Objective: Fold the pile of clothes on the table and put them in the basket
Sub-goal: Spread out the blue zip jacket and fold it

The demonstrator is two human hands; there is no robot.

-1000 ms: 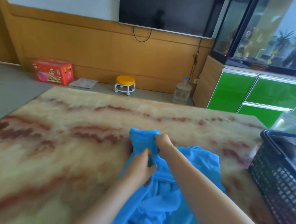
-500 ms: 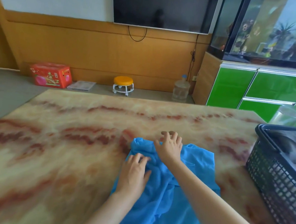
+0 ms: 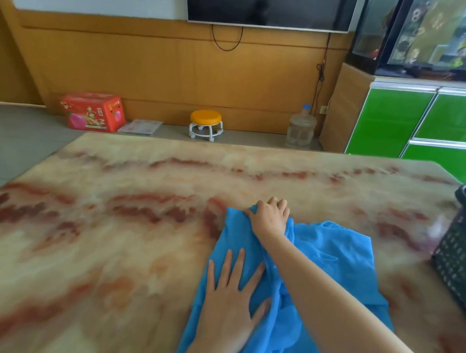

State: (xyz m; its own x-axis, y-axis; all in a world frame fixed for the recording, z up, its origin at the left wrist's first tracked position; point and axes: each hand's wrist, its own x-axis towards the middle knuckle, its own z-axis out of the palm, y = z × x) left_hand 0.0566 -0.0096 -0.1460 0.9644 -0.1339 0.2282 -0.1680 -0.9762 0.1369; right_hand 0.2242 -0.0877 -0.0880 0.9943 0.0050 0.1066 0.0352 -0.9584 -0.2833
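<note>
Blue garment (image 3: 332,258) lies rumpled on the table (image 3: 103,249) near the basket (image 3: 464,258), its far corner now gripped by the right hand (image 3: 269,216) while the left hand (image 3: 230,299) has slid back, pressing flat with spread fingers, so smoothing looks begun, no fold yet.

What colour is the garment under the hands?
Bright blue garment, plain, no pattern; head view.

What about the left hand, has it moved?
Yes. The left hand slid back toward the person, away from the dark red vein, and lies flat on the blue cloth.
</note>
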